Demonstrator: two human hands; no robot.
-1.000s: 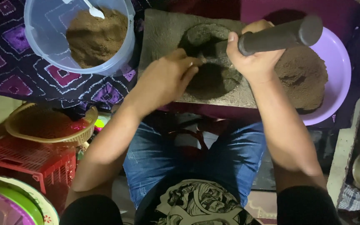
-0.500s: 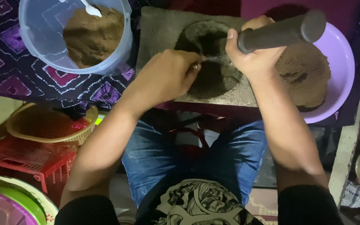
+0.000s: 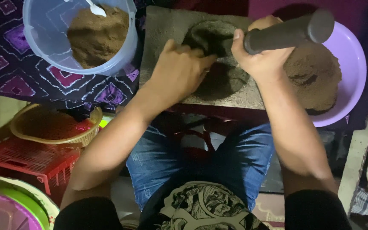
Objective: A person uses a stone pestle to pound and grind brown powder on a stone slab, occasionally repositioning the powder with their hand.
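We are gripping a dark cylindrical stone pestle (image 3: 288, 32) tightly in our right hand (image 3: 263, 59), lifting it clear | our left hand (image 3: 179, 74), fingers curled loosely, is gathering dark brown paste (image 3: 218, 55) on the flat grey grinding stone (image 3: 162, 30) | more paste is waiting in the purple plastic basin (image 3: 350, 64) and clear tub (image 3: 77, 38).

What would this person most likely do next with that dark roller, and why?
Probably lower the dark stone roller onto the paste. The right hand holds it lifted above the grinding slab, while the left hand rests on the brown paste gathered at the slab's middle.
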